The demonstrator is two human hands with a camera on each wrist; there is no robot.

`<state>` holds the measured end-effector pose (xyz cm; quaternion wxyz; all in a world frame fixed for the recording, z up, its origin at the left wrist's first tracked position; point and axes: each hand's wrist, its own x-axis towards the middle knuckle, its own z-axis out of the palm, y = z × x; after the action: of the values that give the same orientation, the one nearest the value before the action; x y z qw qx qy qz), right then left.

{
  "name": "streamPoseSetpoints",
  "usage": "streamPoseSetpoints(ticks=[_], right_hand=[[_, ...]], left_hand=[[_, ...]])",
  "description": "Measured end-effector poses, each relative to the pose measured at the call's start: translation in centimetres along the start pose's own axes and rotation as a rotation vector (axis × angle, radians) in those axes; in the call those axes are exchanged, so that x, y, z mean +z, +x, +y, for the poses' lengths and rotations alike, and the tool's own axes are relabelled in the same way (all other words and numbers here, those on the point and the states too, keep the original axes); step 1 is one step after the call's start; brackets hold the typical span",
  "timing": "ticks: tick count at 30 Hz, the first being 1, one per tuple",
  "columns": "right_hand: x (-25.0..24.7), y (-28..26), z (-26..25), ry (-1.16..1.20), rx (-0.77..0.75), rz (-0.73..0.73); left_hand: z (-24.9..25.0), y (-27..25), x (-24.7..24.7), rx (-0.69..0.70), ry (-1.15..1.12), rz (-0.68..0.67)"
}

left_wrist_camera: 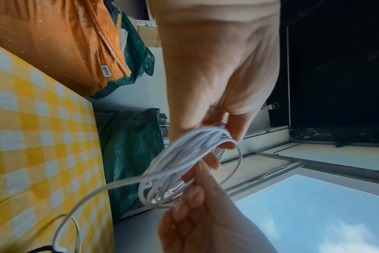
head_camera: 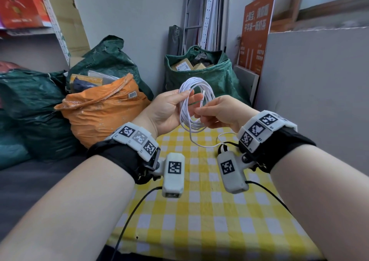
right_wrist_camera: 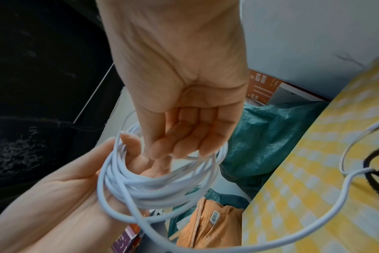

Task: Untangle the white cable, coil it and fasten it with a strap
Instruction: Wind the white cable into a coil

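Observation:
The white cable (head_camera: pixel 196 79) is wound into a coil of several loops and held upright above the table. My left hand (head_camera: pixel 169 109) grips one side of the coil (left_wrist_camera: pixel 184 154), with the thumb over the strands and the fingers through the loop. My right hand (head_camera: pixel 215 113) pinches the strands on the opposite side with curled fingers (right_wrist_camera: pixel 184 143). A loose tail (right_wrist_camera: pixel 314 220) hangs from the coil and trails across the yellow checked cloth (head_camera: pixel 199 230). A black strap loop (right_wrist_camera: pixel 377 186) lies on the cloth beside the tail.
An orange sack (head_camera: pixel 99 117) and dark green bags (head_camera: pixel 199 75) stand close beyond the table's far and left edges. A grey board (head_camera: pixel 309 91) walls the right side. The wrist cameras' black leads (head_camera: pixel 137 205) run across the near cloth.

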<state>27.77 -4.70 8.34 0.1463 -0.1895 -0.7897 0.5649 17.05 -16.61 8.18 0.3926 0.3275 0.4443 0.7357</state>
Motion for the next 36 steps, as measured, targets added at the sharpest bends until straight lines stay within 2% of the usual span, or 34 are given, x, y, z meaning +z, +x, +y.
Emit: streamPoseSetpoints(ticks=[8, 12, 18, 25, 32, 36], right_hand=[[0.1, -0.3, -0.9, -0.247, -0.005, -0.01], [0.7, -0.1, -1.1, -0.334, -0.023, 0.033], [0.7, -0.5, -0.8, -0.099, -0.056, 0.039], [0.9, -0.9, -1.5, -0.038, -0.105, 0.096], [0.9, -0.6, -1.6, -0.214, -0.179, 0.161], [1.2, -0.4, -1.5, -0.19, -0.235, 0.19]], left_hand=[[-0.3, -0.3, 0.3, 0.005, -0.031, -0.011], [-0.4, -0.3, 1.1, 0.011, 0.013, 0.056], [0.2, 0.3, 0.9, 0.077, -0.016, 0.215], [0.5, 0.0, 0.9, 0.038, 0.018, 0.234], [0.3, 0.1, 0.4, -0.021, 0.112, 0.276], [0.3, -0.1, 0.6, -0.068, 0.174, 0.226]])
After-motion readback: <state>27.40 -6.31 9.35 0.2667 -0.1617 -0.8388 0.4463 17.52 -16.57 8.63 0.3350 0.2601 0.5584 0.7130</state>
